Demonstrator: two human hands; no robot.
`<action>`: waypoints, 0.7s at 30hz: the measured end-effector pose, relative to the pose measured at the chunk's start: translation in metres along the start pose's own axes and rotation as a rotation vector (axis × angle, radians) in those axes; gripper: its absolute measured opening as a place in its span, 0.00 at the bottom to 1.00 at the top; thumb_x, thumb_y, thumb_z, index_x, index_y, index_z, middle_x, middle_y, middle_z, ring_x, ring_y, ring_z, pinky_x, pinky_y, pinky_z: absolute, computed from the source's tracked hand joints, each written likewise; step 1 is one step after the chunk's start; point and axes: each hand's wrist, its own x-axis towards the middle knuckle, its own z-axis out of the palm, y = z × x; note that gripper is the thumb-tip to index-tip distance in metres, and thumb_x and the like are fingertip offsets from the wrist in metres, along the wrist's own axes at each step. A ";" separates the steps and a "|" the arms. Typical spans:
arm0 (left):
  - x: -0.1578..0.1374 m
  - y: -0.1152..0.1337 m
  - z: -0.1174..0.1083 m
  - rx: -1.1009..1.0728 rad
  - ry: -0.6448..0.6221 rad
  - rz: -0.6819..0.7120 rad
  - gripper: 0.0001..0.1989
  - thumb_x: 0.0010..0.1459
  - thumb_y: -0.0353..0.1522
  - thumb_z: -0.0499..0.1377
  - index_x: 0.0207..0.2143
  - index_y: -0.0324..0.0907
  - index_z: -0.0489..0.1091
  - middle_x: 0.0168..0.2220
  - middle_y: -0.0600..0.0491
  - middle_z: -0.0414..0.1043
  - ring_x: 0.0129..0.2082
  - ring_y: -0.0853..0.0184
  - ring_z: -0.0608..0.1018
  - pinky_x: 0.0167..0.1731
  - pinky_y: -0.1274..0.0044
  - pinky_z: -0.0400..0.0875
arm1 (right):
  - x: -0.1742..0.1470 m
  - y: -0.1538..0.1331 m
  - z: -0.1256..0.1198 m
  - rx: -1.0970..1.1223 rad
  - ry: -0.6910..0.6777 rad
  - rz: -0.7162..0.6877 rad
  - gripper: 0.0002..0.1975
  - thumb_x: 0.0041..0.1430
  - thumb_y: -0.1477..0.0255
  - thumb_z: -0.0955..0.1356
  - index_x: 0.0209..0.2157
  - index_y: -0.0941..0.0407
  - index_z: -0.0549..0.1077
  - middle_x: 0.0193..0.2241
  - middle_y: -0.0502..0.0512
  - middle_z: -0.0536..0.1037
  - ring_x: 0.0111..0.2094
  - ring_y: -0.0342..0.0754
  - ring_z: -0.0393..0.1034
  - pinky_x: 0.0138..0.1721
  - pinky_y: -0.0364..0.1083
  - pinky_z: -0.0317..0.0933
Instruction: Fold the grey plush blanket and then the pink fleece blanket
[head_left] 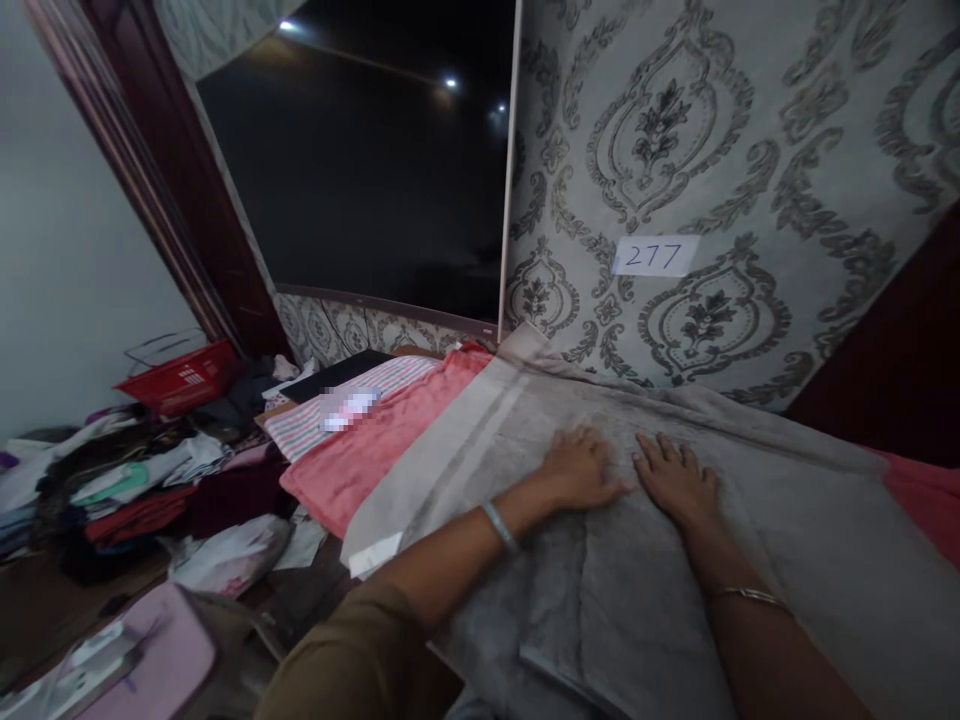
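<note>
Nearest, the grey cloth (pixel 630 600) spreads wide beneath both forearms, creased and limp. It looks plush and soft, probably light for its size, not fragile, likely to ruck rather than slide as one sheet. Further up, the left hand (pixel 583 466), slightly blurred, and the right hand (pixel 679 478) rest flat on it, fingers loose, gripping nothing. Its left border, by the pale patch (pixel 376 553), seems a good hold. Pink cloth (pixel 390 435) shows past that border; the far edge meets the patterned wall (pixel 570 130).
</note>
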 end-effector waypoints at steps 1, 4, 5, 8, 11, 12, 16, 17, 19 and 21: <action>-0.019 0.005 0.006 -0.011 0.026 0.071 0.41 0.64 0.55 0.45 0.68 0.36 0.55 0.72 0.36 0.47 0.73 0.52 0.47 0.69 0.53 0.41 | -0.001 -0.001 -0.002 0.003 -0.008 -0.002 0.32 0.69 0.59 0.48 0.70 0.47 0.55 0.72 0.53 0.51 0.70 0.62 0.46 0.65 0.68 0.46; -0.067 0.010 0.027 -0.061 0.025 0.161 0.44 0.62 0.57 0.47 0.71 0.39 0.49 0.72 0.36 0.44 0.73 0.51 0.47 0.68 0.50 0.42 | -0.003 -0.004 -0.008 0.019 -0.027 0.008 0.32 0.69 0.59 0.48 0.70 0.48 0.55 0.72 0.53 0.50 0.70 0.63 0.45 0.65 0.67 0.45; -0.078 0.008 0.031 -0.074 0.023 0.146 0.44 0.62 0.57 0.48 0.71 0.41 0.48 0.73 0.36 0.42 0.73 0.50 0.47 0.67 0.48 0.43 | -0.004 -0.005 -0.010 0.024 -0.029 0.010 0.32 0.70 0.59 0.48 0.70 0.48 0.56 0.72 0.53 0.50 0.70 0.63 0.45 0.65 0.67 0.45; -0.095 0.004 0.030 -0.094 -0.006 0.082 0.41 0.62 0.54 0.52 0.71 0.45 0.49 0.73 0.39 0.42 0.73 0.50 0.45 0.67 0.47 0.43 | -0.008 -0.008 -0.018 0.031 -0.023 0.002 0.31 0.70 0.60 0.49 0.70 0.48 0.57 0.72 0.54 0.51 0.70 0.63 0.46 0.64 0.67 0.46; -0.101 0.014 0.018 -0.102 -0.059 0.053 0.40 0.61 0.53 0.55 0.70 0.45 0.52 0.73 0.40 0.43 0.73 0.49 0.45 0.67 0.47 0.44 | -0.010 -0.008 -0.024 0.044 -0.023 -0.005 0.30 0.70 0.61 0.50 0.70 0.48 0.56 0.72 0.56 0.51 0.70 0.62 0.45 0.64 0.68 0.46; -0.105 0.021 0.015 -0.097 -0.046 0.062 0.40 0.61 0.53 0.55 0.70 0.46 0.53 0.73 0.42 0.43 0.73 0.48 0.45 0.67 0.47 0.44 | -0.010 -0.008 -0.025 0.050 -0.028 -0.008 0.30 0.71 0.60 0.50 0.70 0.48 0.55 0.72 0.56 0.50 0.70 0.62 0.44 0.64 0.68 0.45; -0.133 0.048 0.021 -0.037 0.020 0.207 0.39 0.62 0.51 0.56 0.70 0.48 0.53 0.73 0.45 0.43 0.73 0.52 0.43 0.69 0.50 0.41 | -0.008 -0.005 -0.027 0.063 -0.034 -0.001 0.29 0.72 0.61 0.51 0.71 0.48 0.54 0.72 0.55 0.49 0.71 0.62 0.42 0.66 0.67 0.42; -0.141 0.053 0.027 -0.019 0.020 0.213 0.40 0.62 0.51 0.56 0.71 0.46 0.52 0.73 0.44 0.43 0.73 0.53 0.44 0.70 0.51 0.42 | -0.008 -0.004 -0.027 0.065 -0.035 -0.001 0.29 0.72 0.61 0.51 0.71 0.48 0.54 0.72 0.55 0.48 0.71 0.62 0.41 0.66 0.67 0.42; -0.152 0.056 0.039 0.012 0.024 0.170 0.41 0.62 0.51 0.55 0.71 0.41 0.50 0.73 0.40 0.42 0.73 0.52 0.45 0.70 0.52 0.44 | -0.008 -0.003 -0.028 0.072 -0.038 -0.003 0.29 0.72 0.61 0.51 0.71 0.48 0.53 0.73 0.55 0.48 0.71 0.62 0.41 0.66 0.67 0.42; -0.158 0.055 0.049 0.037 0.048 0.124 0.42 0.62 0.51 0.54 0.71 0.40 0.49 0.73 0.39 0.42 0.73 0.51 0.45 0.69 0.51 0.45 | -0.009 -0.003 -0.028 0.079 -0.040 -0.006 0.29 0.72 0.61 0.51 0.71 0.49 0.53 0.73 0.54 0.47 0.71 0.63 0.41 0.66 0.67 0.41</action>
